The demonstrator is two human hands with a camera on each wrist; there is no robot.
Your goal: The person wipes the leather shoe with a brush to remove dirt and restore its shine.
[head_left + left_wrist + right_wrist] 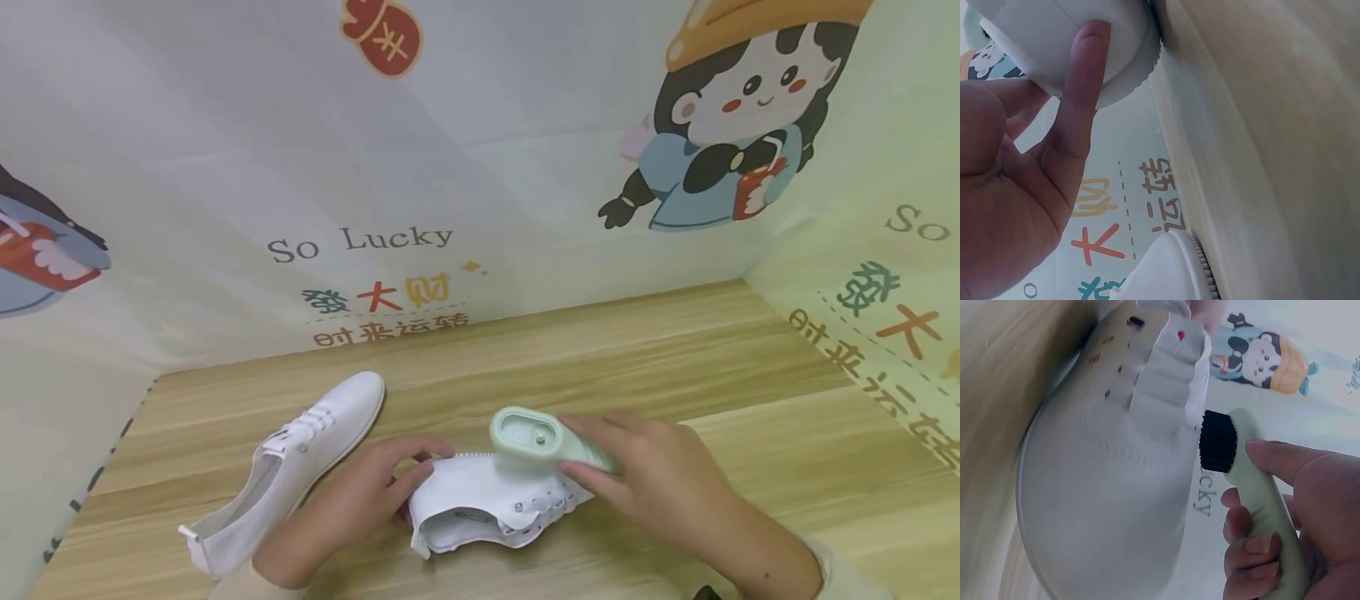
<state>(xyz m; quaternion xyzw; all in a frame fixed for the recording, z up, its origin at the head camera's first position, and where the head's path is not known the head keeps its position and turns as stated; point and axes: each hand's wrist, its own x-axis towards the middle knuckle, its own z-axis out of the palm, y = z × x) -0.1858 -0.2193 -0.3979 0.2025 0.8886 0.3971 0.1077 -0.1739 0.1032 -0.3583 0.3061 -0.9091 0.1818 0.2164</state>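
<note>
A white lace-up shoe (457,483) lies tipped on its side, its opening towards me and its toe to the right. My left hand (375,492) pinches it at the heel; in the left wrist view a finger lies along the white heel (1041,44). My right hand (652,467) grips the handle of a pale green brush (528,433) over the shoe's side. Dark bristles (1217,442) show in the right wrist view, close beside the shoe's lace area (1166,387); whether they touch it I cannot tell.
A second white shoe (322,433) rests upright on the wood-grain surface (600,358), left of my left hand. Printed cloth walls (525,183) with cartoon figures and lettering stand behind and at both sides. A small dark object (707,592) shows at the bottom edge.
</note>
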